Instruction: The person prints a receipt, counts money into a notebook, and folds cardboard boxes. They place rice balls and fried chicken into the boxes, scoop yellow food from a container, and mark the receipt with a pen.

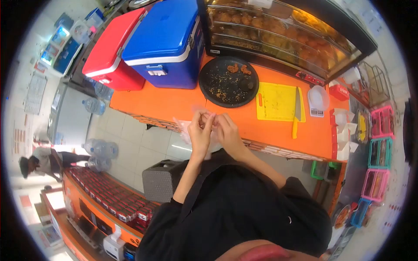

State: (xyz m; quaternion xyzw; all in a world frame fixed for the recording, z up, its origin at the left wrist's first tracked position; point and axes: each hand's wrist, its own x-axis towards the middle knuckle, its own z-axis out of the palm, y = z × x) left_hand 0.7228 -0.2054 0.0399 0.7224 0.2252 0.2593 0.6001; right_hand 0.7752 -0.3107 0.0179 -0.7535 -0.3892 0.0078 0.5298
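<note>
My left hand [200, 134] and my right hand [228, 134] meet in front of my chest, by the counter's near edge. Their fingers are pinched together on a thin, pale pinkish plastic bag [185, 131], which hangs below them, mostly to the left. What the bag contains, if anything, cannot be made out. Beyond my hands lies a round black tray [213, 80] with crumbs and a few fried pieces [238, 68] on it. To its right is a yellow cutting board [276, 102], and a knife [297, 113] with a yellow handle rests across its right side.
Red [114, 48] and blue [163, 43] cooler boxes stand on the orange counter [170, 102] at the left. A glass food warmer [278, 39] stands behind the tray. Right of the board are a scale [316, 104] and white boxes [342, 130]. At far left, another person [45, 161] bends over.
</note>
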